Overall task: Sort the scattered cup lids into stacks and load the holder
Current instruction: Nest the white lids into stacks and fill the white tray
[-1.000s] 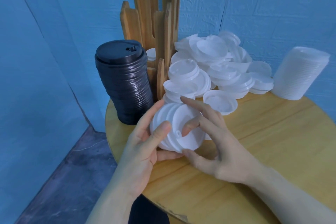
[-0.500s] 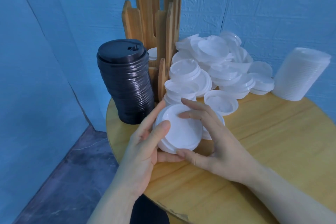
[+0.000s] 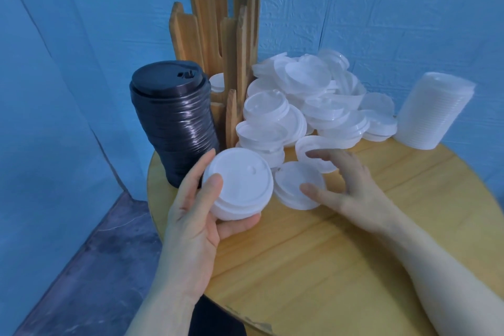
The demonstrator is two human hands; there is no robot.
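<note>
Two hands over round wooden table [image 3: 341, 267]. Left hand [image 3: 196, 215] fingers grip short stack of white plastic cup lids [image 3: 238, 188]. Right hand [image 3: 346, 185] fingers spread wide, touching flat white lid [image 3: 294, 185] just beside stack.

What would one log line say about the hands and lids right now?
left hand: holds white lids | right hand: open, reaching over loose lid | holder: behind pile

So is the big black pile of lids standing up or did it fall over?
Standing up. The black lid stack rests on the round table with its top lid facing up, leaning slightly beside the wooden holder.
</note>
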